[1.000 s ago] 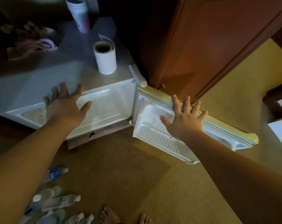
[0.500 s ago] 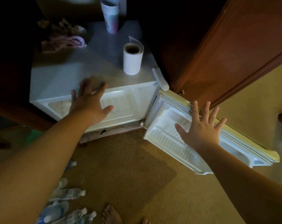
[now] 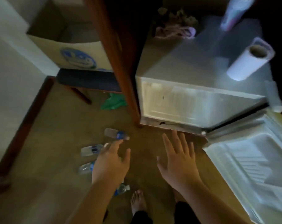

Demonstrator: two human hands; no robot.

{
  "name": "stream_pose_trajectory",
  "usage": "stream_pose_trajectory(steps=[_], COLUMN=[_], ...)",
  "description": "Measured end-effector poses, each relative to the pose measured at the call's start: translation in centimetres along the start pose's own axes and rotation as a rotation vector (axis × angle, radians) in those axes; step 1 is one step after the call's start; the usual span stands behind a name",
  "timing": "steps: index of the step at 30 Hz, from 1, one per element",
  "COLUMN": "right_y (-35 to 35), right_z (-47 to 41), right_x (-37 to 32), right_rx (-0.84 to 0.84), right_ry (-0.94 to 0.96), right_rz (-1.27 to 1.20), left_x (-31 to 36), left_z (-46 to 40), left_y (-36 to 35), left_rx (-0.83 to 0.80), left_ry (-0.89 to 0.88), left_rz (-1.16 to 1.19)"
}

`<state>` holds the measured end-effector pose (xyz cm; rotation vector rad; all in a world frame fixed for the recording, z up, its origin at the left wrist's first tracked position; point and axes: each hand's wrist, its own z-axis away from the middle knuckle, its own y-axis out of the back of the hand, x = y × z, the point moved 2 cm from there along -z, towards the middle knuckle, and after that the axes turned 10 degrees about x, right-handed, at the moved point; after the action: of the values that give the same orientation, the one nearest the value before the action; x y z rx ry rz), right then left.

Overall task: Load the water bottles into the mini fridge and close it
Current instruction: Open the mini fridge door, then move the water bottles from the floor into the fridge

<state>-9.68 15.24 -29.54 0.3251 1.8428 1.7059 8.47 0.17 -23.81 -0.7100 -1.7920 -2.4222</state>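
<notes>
Reaching left hand (image 3: 110, 164), fingers spread and empty, for bottles (image 3: 116, 135) on the carpet since the fridge (image 3: 193, 104) is sitting open; right hand (image 3: 177, 160) is splayed too.

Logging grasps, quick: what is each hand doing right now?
Left hand: open, holding nothing, reaching toward the water bottles on the carpet.
Right hand: open, fingers spread, holding nothing.

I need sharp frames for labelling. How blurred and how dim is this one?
Head view: motion blur smears the whole frame; the paper roll and cup stack on the mini fridge streak. Head view: the water bottles lie on dim carpet, labels unreadable. Head view: both the left hand and right hand are soft-edged, the open door brightest.
</notes>
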Motion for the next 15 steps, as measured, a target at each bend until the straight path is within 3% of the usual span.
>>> stream_pose_trajectory(steps=[7, 15], right_y=[-4.3, -9.2], right_z=[-0.9, 0.4], right_x=[-7.6, -10.8], right_rx=[-0.311, -0.466], right_ry=[0.275, 0.495], right_rz=[-0.066, -0.097], left_x=[-7.3, -11.4], left_z=[4.4, 10.3], left_y=[1.1, -3.9], left_rx=[0.085, 0.244], left_ry=[0.327, 0.589], left_rz=[0.071, 0.195])
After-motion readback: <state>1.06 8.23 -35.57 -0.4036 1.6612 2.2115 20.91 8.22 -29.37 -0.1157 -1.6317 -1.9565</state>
